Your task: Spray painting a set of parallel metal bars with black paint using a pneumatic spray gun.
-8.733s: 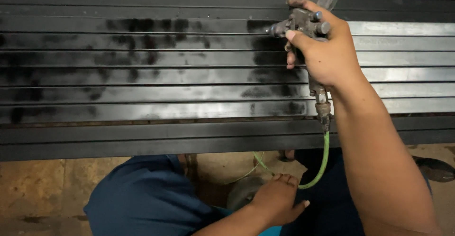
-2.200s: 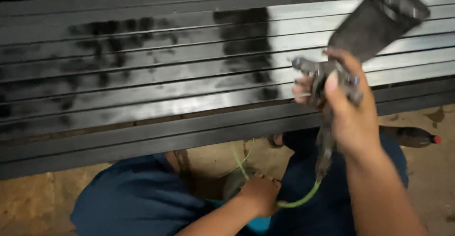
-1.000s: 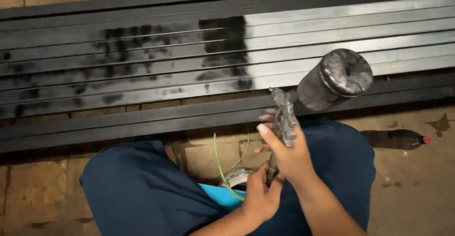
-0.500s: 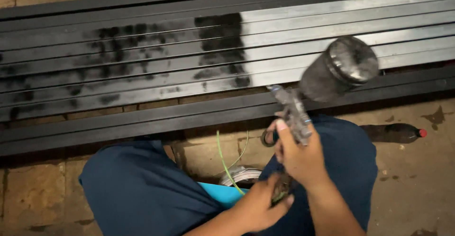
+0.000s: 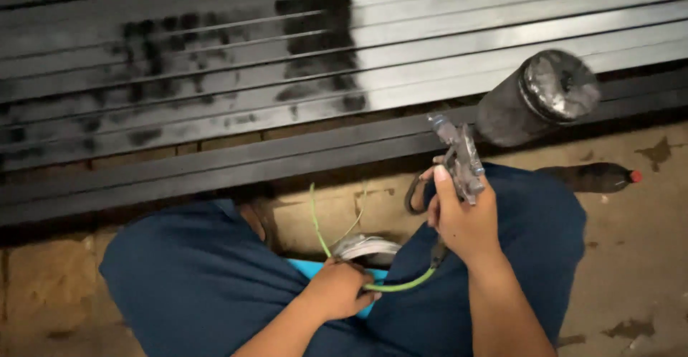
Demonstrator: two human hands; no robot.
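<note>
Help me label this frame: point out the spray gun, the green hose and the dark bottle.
spray gun (image 5: 462, 160): head view, on its metal body.
green hose (image 5: 401, 285): head view, on its lower curve.
dark bottle (image 5: 591, 178): head view, on its side.

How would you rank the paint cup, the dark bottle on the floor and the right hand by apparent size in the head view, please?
1. Paint cup, largest, though it is nearer the camera.
2. Right hand and bottle look alike; unranked, since the hand is nearer.

Spray gun (image 5: 462, 160) lower (off the bars (image 5: 502, 13)).
</note>
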